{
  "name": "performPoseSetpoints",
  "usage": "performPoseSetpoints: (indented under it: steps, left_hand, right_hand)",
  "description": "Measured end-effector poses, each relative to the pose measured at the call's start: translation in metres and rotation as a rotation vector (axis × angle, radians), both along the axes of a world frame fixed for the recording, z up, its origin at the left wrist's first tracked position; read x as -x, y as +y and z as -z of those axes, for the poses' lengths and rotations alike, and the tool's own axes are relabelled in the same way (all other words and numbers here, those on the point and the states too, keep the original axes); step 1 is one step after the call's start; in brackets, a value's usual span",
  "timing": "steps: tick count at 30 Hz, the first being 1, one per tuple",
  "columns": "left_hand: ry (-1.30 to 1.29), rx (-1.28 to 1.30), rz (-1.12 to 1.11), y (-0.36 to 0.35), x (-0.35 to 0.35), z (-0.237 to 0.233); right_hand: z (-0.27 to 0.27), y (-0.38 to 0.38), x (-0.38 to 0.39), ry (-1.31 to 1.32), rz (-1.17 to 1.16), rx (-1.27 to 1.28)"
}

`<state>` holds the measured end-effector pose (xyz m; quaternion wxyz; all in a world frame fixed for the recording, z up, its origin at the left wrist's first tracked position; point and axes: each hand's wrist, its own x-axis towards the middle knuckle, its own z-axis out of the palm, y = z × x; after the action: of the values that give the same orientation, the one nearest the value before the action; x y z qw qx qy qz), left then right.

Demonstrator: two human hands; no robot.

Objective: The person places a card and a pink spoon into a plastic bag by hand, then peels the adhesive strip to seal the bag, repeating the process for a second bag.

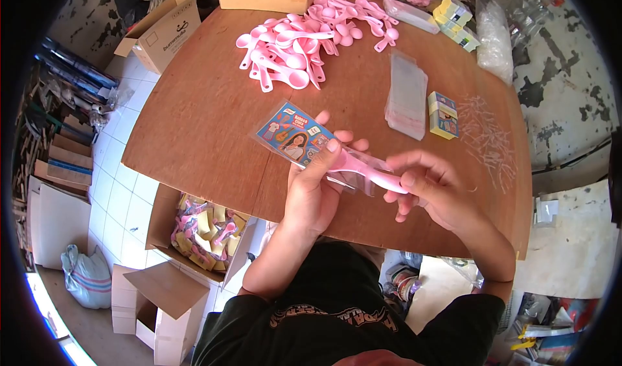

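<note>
My left hand [310, 188] is closed around a clear plastic bag [360, 186] with a colourful printed card [291, 133] in it, the thumb pressing on top. A pink plastic spoon [369, 170] lies along the bag, its bowl end under my left thumb and its handle pointing right. At the handle's end, the fingers of my right hand [433, 188] pinch the spoon near the bag's open edge. Both hands are over the front part of the wooden table [214, 126].
Pink spoons [295, 48] are heaped at the back. To the right lie a stack of clear bags [407, 97], a banded card stack [443, 115] and scattered thin white strips [489, 139]. A carton [162, 220] of packed spoons stands below the table's left edge.
</note>
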<state>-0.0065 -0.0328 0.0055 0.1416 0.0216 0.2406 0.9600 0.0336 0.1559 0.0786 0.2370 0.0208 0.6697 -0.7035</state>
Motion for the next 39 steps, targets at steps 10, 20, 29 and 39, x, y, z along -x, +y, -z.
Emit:
performPoseSetpoints:
  steps: [10, 20, 29, 39]
  left_hand:
    - [-0.034, -0.048, -0.002, 0.009, -0.009, 0.001]
    - [-0.049, -0.344, 0.115, 0.006, -0.009, -0.001]
    - [-0.041, -0.29, 0.121, 0.011, -0.014, -0.003]
    - [-0.022, -0.373, 0.255, 0.019, -0.011, -0.01]
  right_hand:
    - [-0.005, -0.02, -0.004, 0.129, -0.006, -0.038]
    - [-0.006, -0.012, -0.008, 0.068, 0.001, 0.051]
    - [-0.003, -0.018, -0.02, 0.273, 0.058, -0.095]
    - [-0.039, -0.003, -0.021, 0.129, 0.165, -0.241]
